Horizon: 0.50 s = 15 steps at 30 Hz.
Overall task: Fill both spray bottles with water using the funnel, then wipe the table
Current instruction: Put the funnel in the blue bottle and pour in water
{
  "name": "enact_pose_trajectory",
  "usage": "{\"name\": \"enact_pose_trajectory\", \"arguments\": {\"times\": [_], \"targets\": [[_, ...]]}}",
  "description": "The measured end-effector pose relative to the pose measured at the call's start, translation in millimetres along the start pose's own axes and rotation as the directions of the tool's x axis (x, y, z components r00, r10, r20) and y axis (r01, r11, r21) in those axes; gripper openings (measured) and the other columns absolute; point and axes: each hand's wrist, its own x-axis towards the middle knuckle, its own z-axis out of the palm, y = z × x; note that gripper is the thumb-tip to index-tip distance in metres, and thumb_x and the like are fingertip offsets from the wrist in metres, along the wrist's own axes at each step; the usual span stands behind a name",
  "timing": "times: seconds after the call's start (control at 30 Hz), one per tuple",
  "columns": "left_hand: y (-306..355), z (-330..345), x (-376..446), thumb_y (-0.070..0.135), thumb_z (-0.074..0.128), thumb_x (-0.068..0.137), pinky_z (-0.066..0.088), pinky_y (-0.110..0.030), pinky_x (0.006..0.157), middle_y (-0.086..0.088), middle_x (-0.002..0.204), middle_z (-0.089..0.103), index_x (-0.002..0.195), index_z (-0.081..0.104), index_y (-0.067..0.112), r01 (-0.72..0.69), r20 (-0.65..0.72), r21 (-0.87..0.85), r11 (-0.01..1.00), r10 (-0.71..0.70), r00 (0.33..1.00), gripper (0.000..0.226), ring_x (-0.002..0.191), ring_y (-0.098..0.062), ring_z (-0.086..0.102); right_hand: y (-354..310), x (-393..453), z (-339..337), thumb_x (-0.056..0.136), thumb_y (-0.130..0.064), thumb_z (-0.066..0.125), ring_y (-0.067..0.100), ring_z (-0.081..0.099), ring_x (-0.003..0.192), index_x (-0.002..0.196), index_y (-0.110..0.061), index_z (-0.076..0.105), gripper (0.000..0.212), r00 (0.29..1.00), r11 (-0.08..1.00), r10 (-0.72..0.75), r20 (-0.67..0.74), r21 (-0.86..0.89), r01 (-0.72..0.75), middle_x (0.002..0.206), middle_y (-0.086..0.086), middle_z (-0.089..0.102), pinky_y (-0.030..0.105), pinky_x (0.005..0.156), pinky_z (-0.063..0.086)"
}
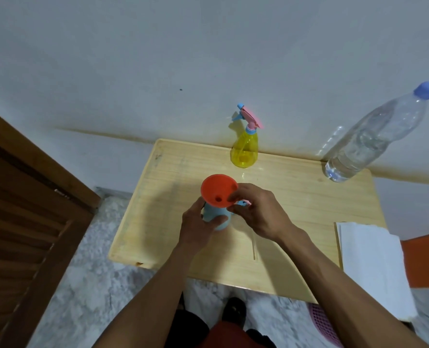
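Pale wooden rectangular desk (pixel 296 222), set against a grey-white wall; a brown louvred wooden door (pixel 20 222) stands to its left, over a mottled grey stone floor (pixel 87 285).

Large clear plastic water bottle with a blue cap (pixel 374 136), upright at the far right corner of the desk, partly filled with water; no label or brand can be read on it.

Stack of white folded paper or cloth (pixel 369 262), lying over the right edge of the desk toward the near right corner; no writing is legible.

Yellow translucent spray bottle with a pink and blue trigger head (pixel 244 149), upright at the far edge of the desk, well apart from the hands; no readable marking.

Left hand (pixel 198 227), grip curled round the light blue spray bottle body (pixel 214 217), which stands near the middle of the desk, toward the left edge.

Right hand (pixel 261 212), grip pinching the rim of the orange-red plastic funnel (pixel 218 193), thumb and fingers on its right side.

The funnel sits atop the light blue bottle, mouth tilted toward the camera; a dark spout hole shows inside.

A thin clear tube (pixel 254 247) lies on the desk beneath the right wrist.
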Motion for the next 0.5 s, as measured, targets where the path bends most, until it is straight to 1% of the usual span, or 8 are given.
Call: {"name": "enact_pose_trajectory", "arguments": {"times": [0.07,0.17,0.27,0.33,0.43,0.5], "targets": [[0.4,-2.4,1.2,0.030,0.090,0.073,0.058,-0.032,0.085,0.005,0.107,0.070,0.127,0.062,0.022,-0.011,-0.002,0.009,1.000,0.011,1.000,0.061,0.101,-0.013,0.065,0.1,-1.3,2.9,0.087,-0.017,0.077,0.018,0.065,0.095,0.105,-0.017,0.071,0.019,1.000,1.000,0.012,0.008,-0.007,-0.012,0.110,0.000,0.069,0.040,0.080,0.055],[2.1,-7.5,2.0,0.026,0.089,0.074,0.055,-0.024,0.083,0.006,0.106,0.068,0.128,0.062,0.016,-0.025,0.010,0.028,0.999,0.025,1.000,0.062,0.100,-0.013,0.063,-1.2,-2.4,7.3,0.087,-0.018,0.077,0.014,0.064,0.096,0.111,-0.020,0.072,0.024,1.000,1.000,0.027,-0.004,-0.007,-0.028,0.116,-0.002,0.069,0.037,0.082,0.056],[4.9,-10.5,1.8,0.026,0.088,0.074,0.055,-0.026,0.084,0.006,0.106,0.066,0.128,0.061,0.015,-0.007,0.028,0.037,0.999,0.006,1.000,0.061,0.099,-0.012,0.062,-4.7,-1.8,10.5,0.088,-0.019,0.076,0.011,0.064,0.098,0.115,-0.020,0.072,0.027,0.997,0.997,0.071,-0.017,0.015,-0.071,0.119,-0.002,0.069,0.030,0.084,0.054],[5.3,-10.6,1.4,0.025,0.088,0.074,0.054,-0.024,0.082,0.007,0.106,0.066,0.128,0.061,0.015,-0.005,0.032,0.039,0.999,0.004,0.999,0.061,0.099,-0.012,0.061,-7.7,-1.8,11.1,0.089,-0.018,0.075,0.010,0.064,0.099,0.118,-0.020,0.071,0.029,0.995,0.995,0.096,-0.027,0.020,-0.095,0.119,-0.002,0.070,0.026,0.084,0.053],[5.1,-9.8,0.2,0.026,0.088,0.075,0.051,-0.020,0.079,0.008,0.107,0.065,0.130,0.060,0.014,-0.010,0.030,0.053,0.999,0.008,1.000,0.063,0.099,-0.010,0.060,-14.9,-4.9,8.4,0.090,-0.019,0.074,0.010,0.064,0.103,0.125,-0.022,0.068,0.035,0.987,0.988,0.153,-0.039,0.013,-0.153,0.123,-0.003,0.069,0.030,0.089,0.055],[3.7,-10.2,0.8,0.026,0.089,0.074,0.052,-0.025,0.082,0.007,0.107,0.064,0.129,0.060,0.014,-0.007,0.032,0.061,0.998,0.005,0.999,0.063,0.101,-0.013,0.061,-19.4,-9.8,4.3,0.090,-0.017,0.073,0.010,0.064,0.107,0.132,-0.024,0.063,0.044,0.975,0.976,0.216,-0.046,0.042,-0.214,0.127,-0.004,0.067,0.029,0.091,0.054]]}}
